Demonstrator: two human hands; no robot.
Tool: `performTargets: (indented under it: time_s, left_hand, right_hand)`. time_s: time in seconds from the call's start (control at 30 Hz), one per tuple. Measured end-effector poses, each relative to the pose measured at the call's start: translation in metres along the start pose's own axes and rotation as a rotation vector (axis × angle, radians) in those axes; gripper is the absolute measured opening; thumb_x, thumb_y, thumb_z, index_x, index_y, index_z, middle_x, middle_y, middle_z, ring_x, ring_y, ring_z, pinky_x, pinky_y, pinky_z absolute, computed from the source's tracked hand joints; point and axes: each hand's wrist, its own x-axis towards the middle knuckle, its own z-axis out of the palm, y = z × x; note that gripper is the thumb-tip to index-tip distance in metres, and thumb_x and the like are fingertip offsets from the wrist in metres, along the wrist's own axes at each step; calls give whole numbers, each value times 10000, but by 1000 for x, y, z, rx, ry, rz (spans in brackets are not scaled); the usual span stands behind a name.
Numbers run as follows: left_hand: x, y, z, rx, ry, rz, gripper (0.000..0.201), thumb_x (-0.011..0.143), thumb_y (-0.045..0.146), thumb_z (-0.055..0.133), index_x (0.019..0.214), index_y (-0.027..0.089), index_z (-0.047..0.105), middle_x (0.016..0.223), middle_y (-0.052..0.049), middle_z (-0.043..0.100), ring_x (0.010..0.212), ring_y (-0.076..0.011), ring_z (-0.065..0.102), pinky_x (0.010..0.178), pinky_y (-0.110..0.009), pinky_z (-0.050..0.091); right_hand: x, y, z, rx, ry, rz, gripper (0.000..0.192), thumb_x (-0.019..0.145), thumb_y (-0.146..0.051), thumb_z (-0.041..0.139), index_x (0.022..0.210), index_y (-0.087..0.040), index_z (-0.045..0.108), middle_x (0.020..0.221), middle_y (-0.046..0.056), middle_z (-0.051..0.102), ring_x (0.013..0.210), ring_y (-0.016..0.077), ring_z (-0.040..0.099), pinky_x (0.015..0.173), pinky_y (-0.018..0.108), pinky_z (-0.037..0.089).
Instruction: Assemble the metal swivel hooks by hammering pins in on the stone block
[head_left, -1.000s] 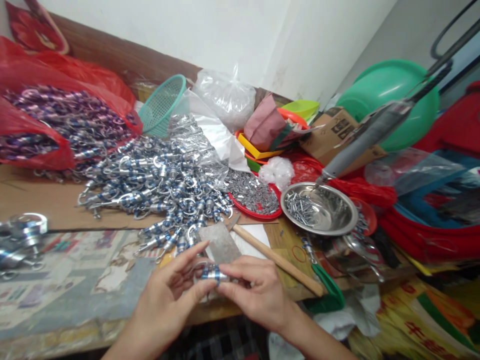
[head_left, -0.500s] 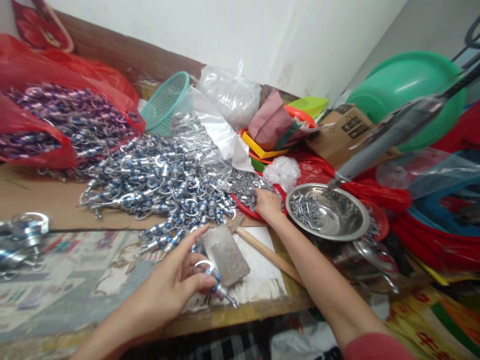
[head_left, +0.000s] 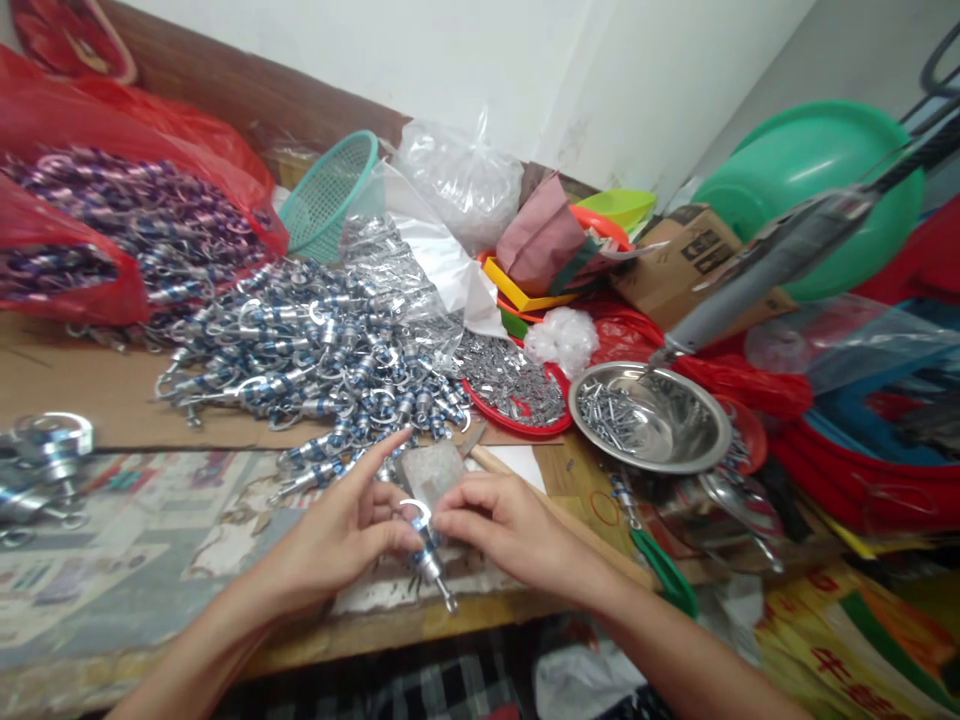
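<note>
In the head view, the left hand (head_left: 341,535) is gripping a small metal clasp (head_left: 425,545) with a blue band between the thumb and the bent fingers, while its index finger is pointing straight out toward the far side. The clasp is tilting, with its ring at the top and its thin pin pointing down to the table edge (head_left: 450,625). The right hand (head_left: 499,525) is touching the upper part of the same clasp with the fingertips; its fingers are curling and closing on the ring end, so both hands are meeting on this one piece.

The clasp is lying just in front of the grey block (head_left: 435,470), almost touching it. Behind the block, a big pile of clasps (head_left: 322,350) is spreading over the cardboard. To the right of the block, a wooden handle (head_left: 570,525) is running diagonally, and further right a steel bowl (head_left: 679,450) is holding screws. Between the block and the bowl, a red tray (head_left: 517,425) is carrying small silver parts. Far left of the block, a red bag (head_left: 90,300) is holding purple clasps. A teal basket (head_left: 330,200) is leaning behind the pile.
</note>
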Motion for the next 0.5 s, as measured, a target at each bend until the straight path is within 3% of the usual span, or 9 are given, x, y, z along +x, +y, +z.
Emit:
performTargets:
  time_s: [0.13,0.3,0.4,0.5]
  left_hand:
    - [0,0,0,11,-20,44,929,640,135,654,1394,170,113,614,52,586,578,-123,558,559,-250,440]
    - [1,-3,1,-35,-7,61,952,628,126,678,1392,183,113,633,46,595,588,-131,582,557,-254,455]
    - [1,-4,1,-63,23,56,977,597,106,691,1387,178,120,633,47,603,580,-128,583,554,-251,457]
    - [0,-3,1,-62,42,44,979,583,89,687,1383,189,132,629,51,602,585,-127,578,565,-257,465]
  right_hand:
    - [0,1,19,-189,49,-34,125,791,-229,603,748,-197,716,658,-18,629,631,115,559,574,207,408]
    - [1,6,32,-251,182,-167,135,783,-200,615,836,-228,735,694,8,613,657,129,555,590,231,424]
    - [-2,9,28,-196,245,-228,144,806,-211,594,864,-221,725,750,17,604,715,136,569,628,240,443]
    - [-8,24,8,-197,459,-220,166,846,-235,533,914,-199,680,860,39,626,818,155,580,718,267,454]
